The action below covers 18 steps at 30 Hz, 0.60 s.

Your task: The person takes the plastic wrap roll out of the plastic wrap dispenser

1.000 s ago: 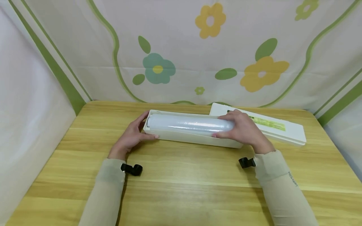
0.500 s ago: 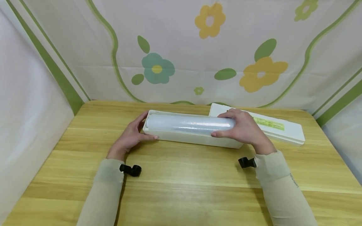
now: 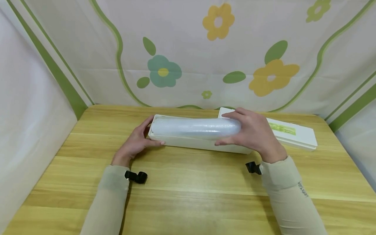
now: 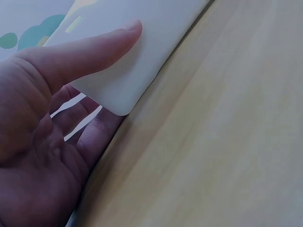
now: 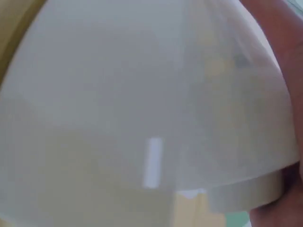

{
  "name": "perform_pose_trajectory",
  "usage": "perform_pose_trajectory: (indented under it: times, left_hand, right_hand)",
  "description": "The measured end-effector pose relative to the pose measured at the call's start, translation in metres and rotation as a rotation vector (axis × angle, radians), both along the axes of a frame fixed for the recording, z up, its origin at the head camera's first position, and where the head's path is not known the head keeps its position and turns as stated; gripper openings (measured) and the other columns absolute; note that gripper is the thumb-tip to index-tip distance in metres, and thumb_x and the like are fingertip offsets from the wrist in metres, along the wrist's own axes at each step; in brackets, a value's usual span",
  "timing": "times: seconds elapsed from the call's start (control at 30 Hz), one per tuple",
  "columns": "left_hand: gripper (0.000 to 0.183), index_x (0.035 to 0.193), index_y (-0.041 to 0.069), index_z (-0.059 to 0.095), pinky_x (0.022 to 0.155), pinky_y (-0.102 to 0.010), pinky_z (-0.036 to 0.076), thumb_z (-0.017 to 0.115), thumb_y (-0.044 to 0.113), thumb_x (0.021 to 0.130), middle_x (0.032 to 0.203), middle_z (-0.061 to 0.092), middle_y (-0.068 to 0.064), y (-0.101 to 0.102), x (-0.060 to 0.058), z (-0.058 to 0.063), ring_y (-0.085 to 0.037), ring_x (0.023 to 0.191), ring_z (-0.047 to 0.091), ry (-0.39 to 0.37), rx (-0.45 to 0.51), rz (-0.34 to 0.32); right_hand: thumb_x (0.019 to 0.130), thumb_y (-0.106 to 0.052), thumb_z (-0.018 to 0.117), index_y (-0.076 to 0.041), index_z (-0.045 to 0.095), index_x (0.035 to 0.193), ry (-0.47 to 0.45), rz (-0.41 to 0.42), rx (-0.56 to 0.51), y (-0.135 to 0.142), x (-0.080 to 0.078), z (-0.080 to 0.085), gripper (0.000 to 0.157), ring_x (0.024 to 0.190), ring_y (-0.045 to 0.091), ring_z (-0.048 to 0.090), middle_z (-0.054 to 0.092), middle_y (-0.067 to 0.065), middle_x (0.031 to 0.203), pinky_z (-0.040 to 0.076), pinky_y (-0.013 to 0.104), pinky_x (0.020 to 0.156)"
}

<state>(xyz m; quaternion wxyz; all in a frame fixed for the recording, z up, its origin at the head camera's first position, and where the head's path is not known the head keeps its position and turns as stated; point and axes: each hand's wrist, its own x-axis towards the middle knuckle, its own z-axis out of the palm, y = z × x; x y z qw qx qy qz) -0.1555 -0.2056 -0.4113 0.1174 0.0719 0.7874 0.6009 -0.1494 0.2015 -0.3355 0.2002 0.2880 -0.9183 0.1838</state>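
Observation:
A long white open-topped box lies on the wooden table with a roll of cling film in it. At the box's left end my left hand holds it, thumb along the front wall and fingers behind the end. The left wrist view shows that thumb pressed on the white wall of the box. My right hand grips the roll's right end from above, thumb in front and fingers behind. That end sits raised above the box rim. In the right wrist view the roll fills much of the frame.
Behind the right hand a white lid with a yellow-green label lies at an angle on the table. A flower-print cloth hangs at the table's back edge, and more cloth hangs at both sides.
My right hand has risen and moved slightly left, and the roll's right end has come up out of the box with it. The left hand and the box stay put.

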Motion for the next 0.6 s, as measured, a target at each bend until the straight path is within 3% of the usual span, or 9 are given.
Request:
perform_pose_trajectory:
  times: [0.1, 0.27, 0.5, 0.6]
  left_hand:
    - [0.118, 0.173, 0.026, 0.023, 0.102, -0.019, 0.048, 0.094, 0.006, 0.082, 0.167, 0.043, -0.006, 0.000, -0.001, 0.001, -0.029, 0.147, 0.044, 0.002, 0.002, -0.006]
    - [0.119, 0.173, 0.027, 0.024, 0.103, -0.020, 0.048, 0.094, 0.004, 0.081, 0.167, 0.043, -0.004, -0.001, -0.001, -0.001, -0.028, 0.147, 0.044, -0.004, 0.007, 0.000]
    - [0.119, 0.173, 0.028, 0.024, 0.118, -0.039, 0.042, 0.095, 0.006, 0.081, 0.167, 0.043, -0.003, 0.000, -0.001, -0.001, -0.026, 0.148, 0.043, -0.010, -0.001, -0.001]
    - [0.119, 0.173, 0.029, 0.024, 0.117, -0.039, 0.043, 0.095, 0.007, 0.080, 0.167, 0.044, -0.002, 0.000, -0.001, 0.000, -0.026, 0.148, 0.044, -0.012, -0.001, 0.001]
  right_hand:
    - [0.043, -0.064, 0.105, -0.018, 0.080, 0.125, 0.007, -0.011, 0.107, -0.005, 0.002, 0.004, 0.098, 0.083, 0.024, 0.070, 0.076, 0.004, 0.104, 0.056, 0.043, 0.069]
    - [0.058, -0.053, 0.104, -0.017, 0.076, 0.130, -0.040, -0.015, 0.230, -0.011, 0.003, 0.008, 0.084, 0.087, 0.031, 0.071, 0.078, 0.006, 0.104, 0.057, 0.047, 0.070]
    - [0.060, -0.053, 0.102, -0.017, 0.075, 0.117, -0.031, -0.029, 0.246, -0.012, 0.003, 0.005, 0.073, 0.081, 0.028, 0.071, 0.077, 0.004, 0.103, 0.057, 0.048, 0.067]
    - [0.061, -0.054, 0.102, -0.017, 0.074, 0.120, -0.042, -0.033, 0.244, -0.012, 0.003, 0.005, 0.075, 0.082, 0.027, 0.072, 0.077, 0.004, 0.106, 0.058, 0.047, 0.068]
